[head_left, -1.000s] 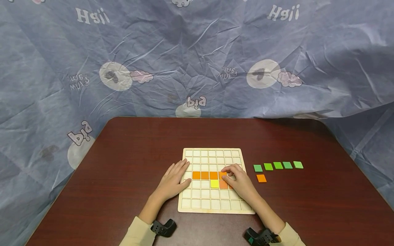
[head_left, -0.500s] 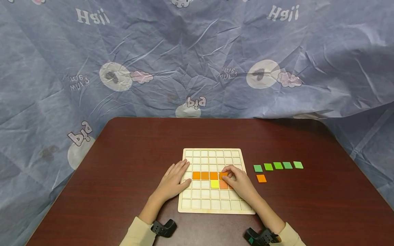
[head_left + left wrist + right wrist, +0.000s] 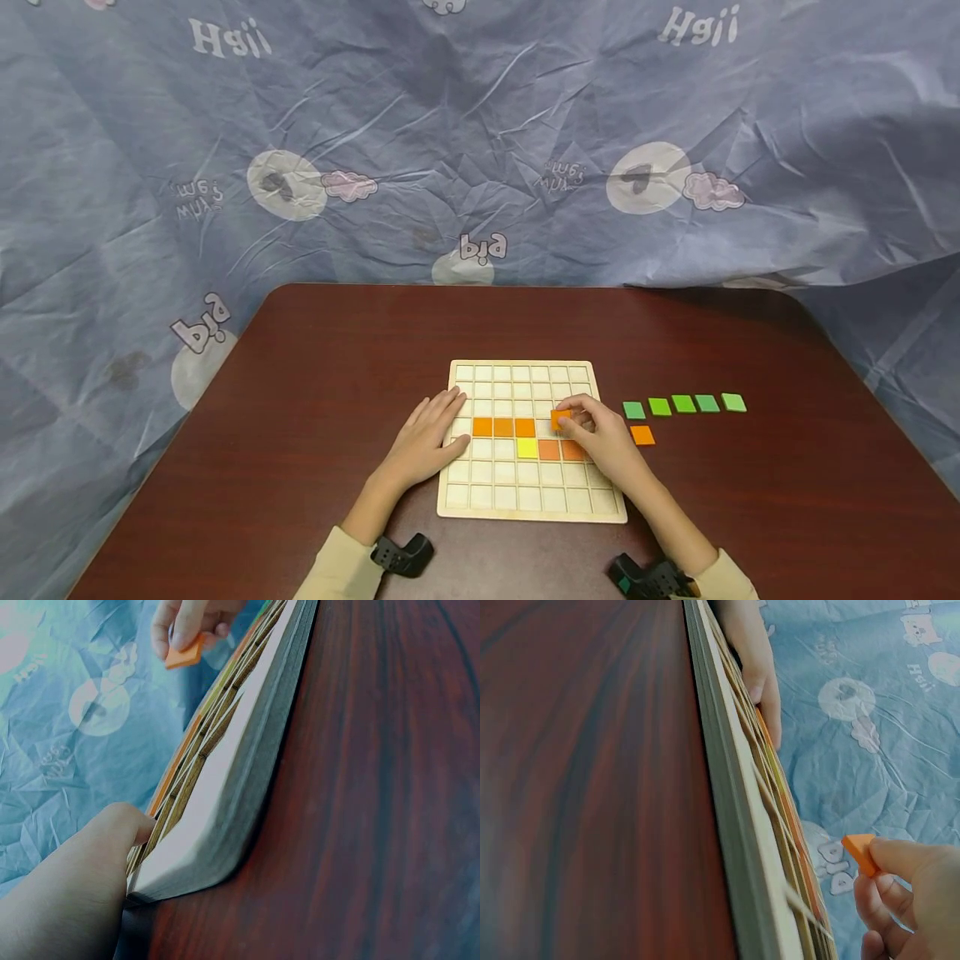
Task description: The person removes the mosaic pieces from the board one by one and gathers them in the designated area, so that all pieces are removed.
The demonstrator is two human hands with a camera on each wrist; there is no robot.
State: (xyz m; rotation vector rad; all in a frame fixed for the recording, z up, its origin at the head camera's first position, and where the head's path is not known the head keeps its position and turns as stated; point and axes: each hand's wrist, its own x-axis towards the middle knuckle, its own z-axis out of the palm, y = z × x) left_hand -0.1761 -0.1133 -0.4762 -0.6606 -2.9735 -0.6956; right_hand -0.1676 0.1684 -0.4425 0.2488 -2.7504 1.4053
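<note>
My right hand (image 3: pixel 603 437) pinches an orange square tile (image 3: pixel 559 419) between thumb and fingers. In the right wrist view that tile (image 3: pixel 860 853) is held up off the wooden grid board (image 3: pixel 742 780). My left hand (image 3: pixel 423 442) lies with fingers spread on the left edge of the pale grid board (image 3: pixel 531 512). Three orange tiles (image 3: pixel 503 427) fill neighbouring cells of one row. In the row nearer me sit a yellow tile (image 3: pixel 527 448) and two darker orange tiles (image 3: pixel 549 450), the rightmost partly covered by my right hand.
Right of the board, several green tiles (image 3: pixel 682 404) lie in a row on the dark red-brown table (image 3: pixel 360 350). A single orange tile (image 3: pixel 642 435) lies just below them. Behind the table hangs a blue printed cloth (image 3: pixel 420 150).
The right hand has lifted the orange tile from its cell beside the three orange ones and moved slightly right, baring that cell. The left hand stays on the board; the view has shifted slightly.
</note>
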